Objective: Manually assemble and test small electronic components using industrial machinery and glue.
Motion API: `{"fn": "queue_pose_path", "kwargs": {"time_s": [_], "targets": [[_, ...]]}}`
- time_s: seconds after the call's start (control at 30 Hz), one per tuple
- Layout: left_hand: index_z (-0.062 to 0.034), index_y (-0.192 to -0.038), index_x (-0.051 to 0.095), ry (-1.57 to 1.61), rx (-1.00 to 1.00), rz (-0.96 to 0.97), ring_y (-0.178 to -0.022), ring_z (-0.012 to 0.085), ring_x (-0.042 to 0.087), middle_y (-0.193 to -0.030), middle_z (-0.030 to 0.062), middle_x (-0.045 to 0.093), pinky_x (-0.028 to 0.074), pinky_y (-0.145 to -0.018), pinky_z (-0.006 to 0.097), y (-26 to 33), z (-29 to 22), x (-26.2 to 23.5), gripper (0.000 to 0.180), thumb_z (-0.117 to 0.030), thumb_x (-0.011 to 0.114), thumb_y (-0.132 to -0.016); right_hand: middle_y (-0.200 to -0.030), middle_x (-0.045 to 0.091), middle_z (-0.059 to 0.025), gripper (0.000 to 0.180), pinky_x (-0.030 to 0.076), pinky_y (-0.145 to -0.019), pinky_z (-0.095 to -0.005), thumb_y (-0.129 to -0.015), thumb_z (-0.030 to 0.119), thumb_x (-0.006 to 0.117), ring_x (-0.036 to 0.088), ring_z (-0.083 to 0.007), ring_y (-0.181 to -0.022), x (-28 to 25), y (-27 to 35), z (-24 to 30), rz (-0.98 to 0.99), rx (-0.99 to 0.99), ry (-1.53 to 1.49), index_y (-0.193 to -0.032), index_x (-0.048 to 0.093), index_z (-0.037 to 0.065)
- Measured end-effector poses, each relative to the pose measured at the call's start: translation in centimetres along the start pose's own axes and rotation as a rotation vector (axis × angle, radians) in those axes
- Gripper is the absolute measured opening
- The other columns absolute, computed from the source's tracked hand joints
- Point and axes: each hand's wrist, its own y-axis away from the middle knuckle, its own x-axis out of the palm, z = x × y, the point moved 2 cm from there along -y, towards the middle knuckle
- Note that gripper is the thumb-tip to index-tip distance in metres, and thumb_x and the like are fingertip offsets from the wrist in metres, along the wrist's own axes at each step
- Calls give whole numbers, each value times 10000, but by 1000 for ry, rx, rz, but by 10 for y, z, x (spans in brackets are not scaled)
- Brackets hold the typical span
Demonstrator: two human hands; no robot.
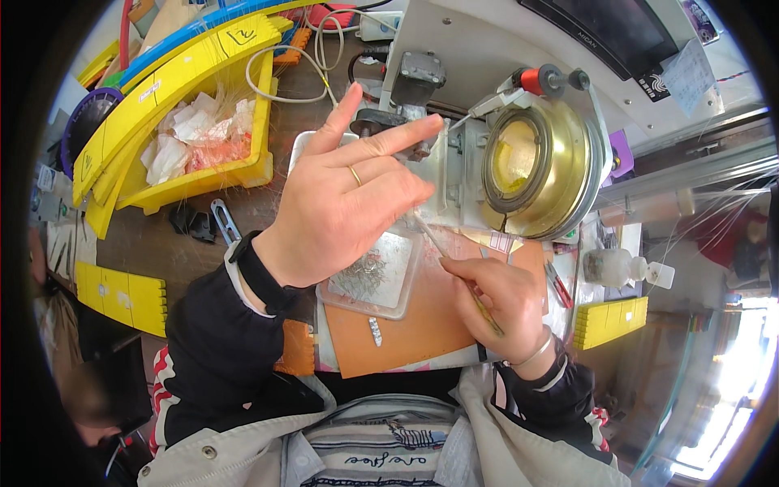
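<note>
from the head view, one left hand [341,195] is raised open with fingers spread, nothing held, above one clear tray [369,280] of small metal parts. one thin tool [458,272] is pinched in the right hand [503,300], beside one brass drum [544,158].

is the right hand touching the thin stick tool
Touching: the head view shows the right hand pinching the thin stick tool between its fingers.

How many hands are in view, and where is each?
2. The left hand is raised, fingers spread, over the clear tray. The right hand holds a thin tool above the brown mat. None seem hidden.
</note>
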Motion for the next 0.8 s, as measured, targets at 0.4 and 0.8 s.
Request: {"fn": "queue_pose_path", "kwargs": {"time_s": [0.4, 0.8], "targets": [[-111, -889, 702, 34, -34, 3, -1235, 286, 662, -773, 17, 694, 183, -1229, 602, 0, 2, -2, 114, -39, 753, -817, -950, 762, -163, 355, 560, -647, -300, -725, -110, 713, 732, -252, -732, -23, -6, 17, -328, -142, 121, -1063, 723, -3], [-103, -876, 712, 47, -32, -2, -1216, 299, 671, -778, 33, 696, 199, -1225, 605, -3, -1, 1, 124, -20, 754, -794, -1053, 746, -90, 443, 569, -637, -329, -830, -8, 698, 727, -240, -871, -1, -3, 5, -66, 27, 157, -1264, 691, 81]]}}
